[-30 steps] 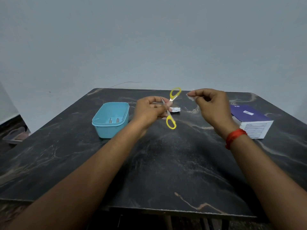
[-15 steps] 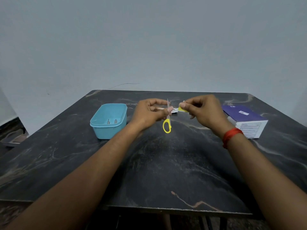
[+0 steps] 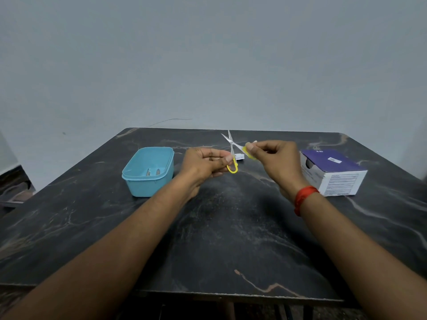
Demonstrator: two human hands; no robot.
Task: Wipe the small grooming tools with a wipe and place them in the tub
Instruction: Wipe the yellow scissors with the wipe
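scissors (image 3: pixel 231 146) now splayed; left fingers (image 3: pixel 227 159), right fingers (image 3: pixel 250 148) tight on them above marble table (image 3: pixel 231 227)

Plain room, likely a home, dark marble-patterned bench (image 3: pixel 231 227) against a bare grey wall (image 3: pixel 208 65), footwear (image 3: pixel 16 192) on the floor

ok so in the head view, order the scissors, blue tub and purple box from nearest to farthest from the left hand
1. scissors: gripped in the left hand itself, blades pointing up.
2. blue tub: close by, just to that hand's left.
3. purple box: farthest, well off to the right.
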